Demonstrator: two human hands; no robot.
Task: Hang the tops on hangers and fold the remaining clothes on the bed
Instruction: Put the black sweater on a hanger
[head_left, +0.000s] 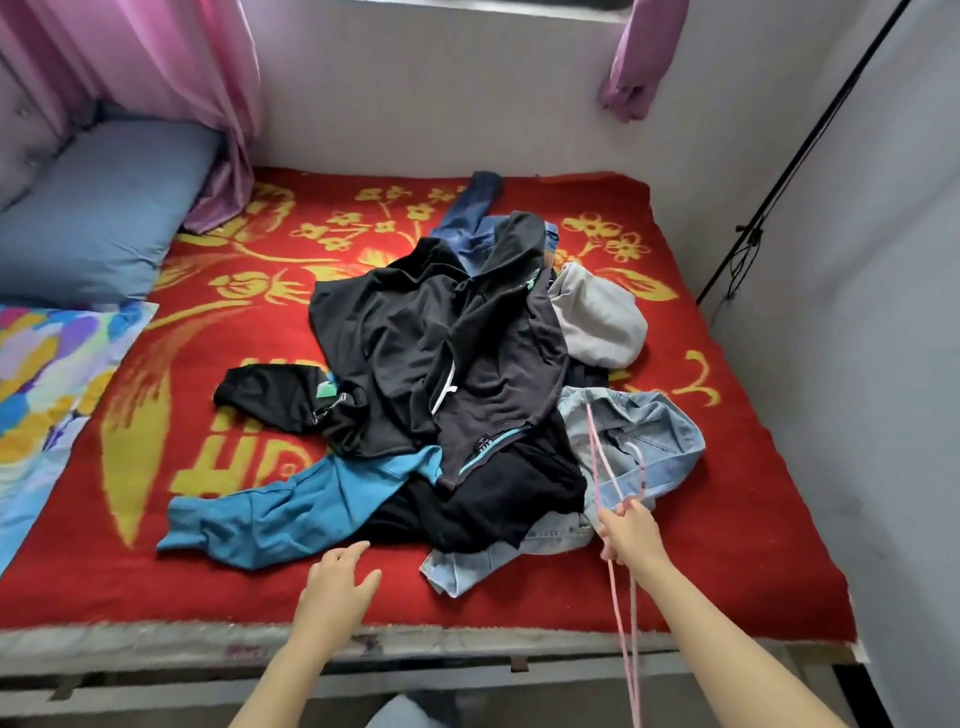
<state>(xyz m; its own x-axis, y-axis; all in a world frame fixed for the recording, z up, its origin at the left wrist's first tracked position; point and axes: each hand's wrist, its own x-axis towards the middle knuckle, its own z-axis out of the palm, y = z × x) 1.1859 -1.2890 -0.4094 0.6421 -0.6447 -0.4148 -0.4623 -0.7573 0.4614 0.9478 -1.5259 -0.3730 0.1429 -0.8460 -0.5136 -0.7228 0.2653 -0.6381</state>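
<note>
As right hand (627, 531) grips hangers (596, 457), bed (737, 561) holds clothes (441, 353).

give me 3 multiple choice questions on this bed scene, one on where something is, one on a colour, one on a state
1. Where does the blue pillow lie?
A far left, by the pink curtain
B on the floor
C at the near right corner

2. What colour is the blanket?
A green
B red with yellow flowers
C plain white

3. What is the right hand doing?
A lying flat and empty
B gripping thin pink hangers
C folding a towel

Answers: 1 A, the pillow sits at the left edge under the curtain; 2 B, red with yellow blooms shows all round the clothes pile; 3 B, its fingers curl round the pink wires.
</note>
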